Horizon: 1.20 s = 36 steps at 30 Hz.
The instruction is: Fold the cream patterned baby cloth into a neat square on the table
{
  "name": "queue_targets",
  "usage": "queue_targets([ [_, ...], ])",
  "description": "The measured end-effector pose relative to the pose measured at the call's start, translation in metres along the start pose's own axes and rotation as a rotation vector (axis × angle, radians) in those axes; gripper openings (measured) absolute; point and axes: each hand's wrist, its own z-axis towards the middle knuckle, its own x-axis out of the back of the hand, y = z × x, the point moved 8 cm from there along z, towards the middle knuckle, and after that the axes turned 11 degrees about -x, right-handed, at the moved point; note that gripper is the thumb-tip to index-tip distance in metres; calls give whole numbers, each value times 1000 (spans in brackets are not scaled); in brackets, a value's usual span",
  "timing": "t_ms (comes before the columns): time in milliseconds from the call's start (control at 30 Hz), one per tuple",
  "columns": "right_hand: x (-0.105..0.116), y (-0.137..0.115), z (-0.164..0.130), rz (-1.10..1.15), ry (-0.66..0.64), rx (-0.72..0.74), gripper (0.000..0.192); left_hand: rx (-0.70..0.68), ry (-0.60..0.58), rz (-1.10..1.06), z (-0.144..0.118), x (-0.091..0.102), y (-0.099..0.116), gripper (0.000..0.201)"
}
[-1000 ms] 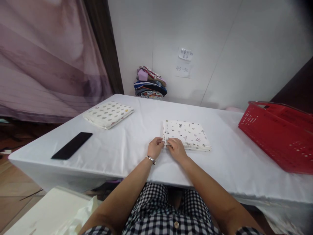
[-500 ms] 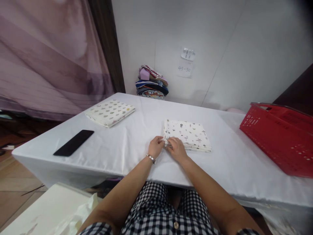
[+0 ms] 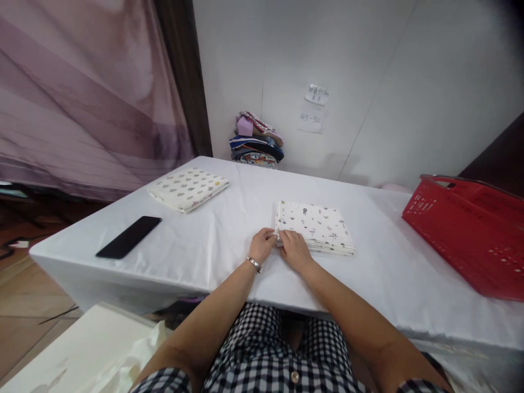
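Observation:
A folded white cloth with small printed figures lies in several layers on the white-covered table before me. At its near left corner, my left hand pinches the edge between thumb and fingers. My right hand lies beside it, fingers curled over the same corner with the thumb underneath at the layered edge. Farther left rests a second folded cloth, white with grey heart-like shapes.
A flat black object lies at the table's left. On the right stands a red plastic basket. Folded fabrics are piled by the wall at the back. A white surface is at lower left.
The view has shifted slightly. Both hands stay at the cloth's near left corner, and the right fingers lie a little flatter on it.

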Motion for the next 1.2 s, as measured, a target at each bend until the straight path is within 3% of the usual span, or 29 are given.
queue_targets([
  [200,12,4,-10,18,17,156,31,77,46,25,1,8,-5,20],
  [333,45,19,-64,109,113,310,34,2,44,231,13,25,4,20],
  [433,65,39,-110,120,119,346,36,-94,26,403,26,31,17,23],
  [500,74,53,-132,91,122,304,34,-100,-45,452,36,22,20,27],
  [633,77,78,-151,-5,136,100,28,7,-314,547,51,-20,11,43],
  [733,73,89,-156,-14,117,41,32,78,-463,598,58,-48,4,37],
  [867,64,114,-144,-13,54,40,35,66,-480,604,62,-57,2,16],
  [1100,39,156,-55,-111,-56,56,38,80,-301,672,50,-16,3,20],
  [1200,34,161,-36,-98,-82,31,37,95,-230,710,43,-3,6,27],
])
